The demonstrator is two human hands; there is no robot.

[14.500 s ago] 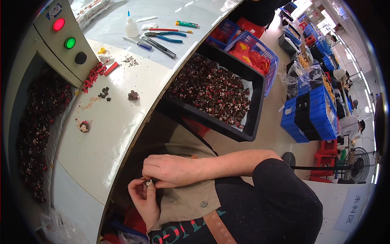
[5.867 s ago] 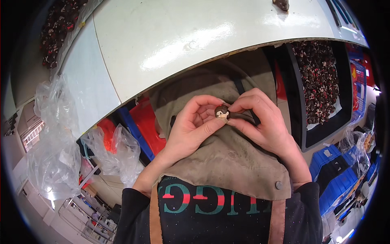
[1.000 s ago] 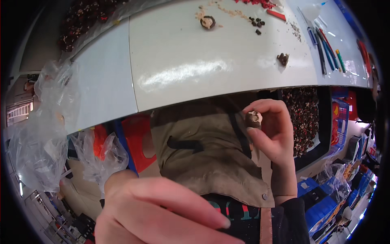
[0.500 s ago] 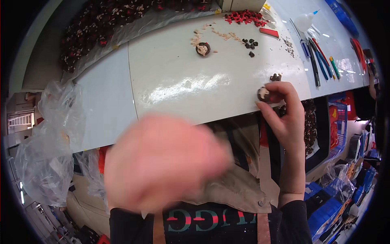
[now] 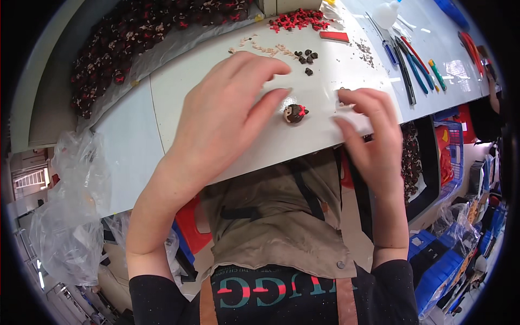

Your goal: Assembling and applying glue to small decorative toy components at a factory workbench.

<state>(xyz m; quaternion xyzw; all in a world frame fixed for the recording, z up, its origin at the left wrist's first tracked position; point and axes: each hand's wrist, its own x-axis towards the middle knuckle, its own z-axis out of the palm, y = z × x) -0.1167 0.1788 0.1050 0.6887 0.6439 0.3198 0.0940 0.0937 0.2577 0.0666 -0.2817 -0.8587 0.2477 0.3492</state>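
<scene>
On the white table, between my two hands, lies a small doll head point(image 5: 295, 114) with dark brown hair, a pale face and a red bow. My left hand point(image 5: 230, 103) hovers to its left, thumb and fingers apart and nothing between them. To the right of the head my right hand point(image 5: 374, 119) has its thumb and fingers spread, holding nothing I can see. A small dark and pale piece point(image 5: 342, 97) shows at its index fingertip, partly hidden by the finger. My left hand covers part of the table behind it.
Farther back lie small pale pieces point(image 5: 276, 50), dark brown pieces point(image 5: 309, 56), a pile of red bows point(image 5: 298, 20) and a red bar point(image 5: 334, 36). Pliers, a screwdriver point(image 5: 389, 53) and a white bottle point(image 5: 385, 15) are at right. Many doll heads point(image 5: 146, 46) fill the back left.
The doll head has left my right hand and now lies on the table. My left hand, blurred near my body before, has moved forward over the table. My right fingers have opened.
</scene>
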